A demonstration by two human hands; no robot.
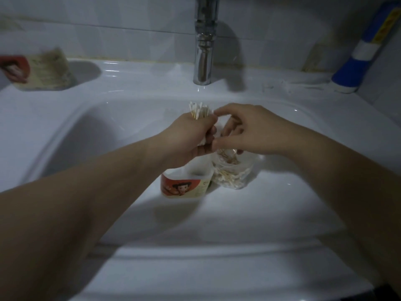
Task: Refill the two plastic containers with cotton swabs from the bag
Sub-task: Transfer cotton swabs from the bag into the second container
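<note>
Cotton swabs (199,110) in left hand (186,140) fingers; right hand (245,131) fingers pinch bag (233,174) beside container (184,186), sink (104,131) centre.

The left grip (188,135) hides the low half of the cotton swabs (199,110); only their tips stick out. The right grip (245,131) covers the top of the bag (232,170). The near container (184,185) has its top hidden under the left wrist. The far left container (36,70) is blurry and cut by the left edge. The tap (205,40) is cut off at the top. The blue bottle (364,51) at the far right is cut off too, and its label is too blurry to read.
</note>
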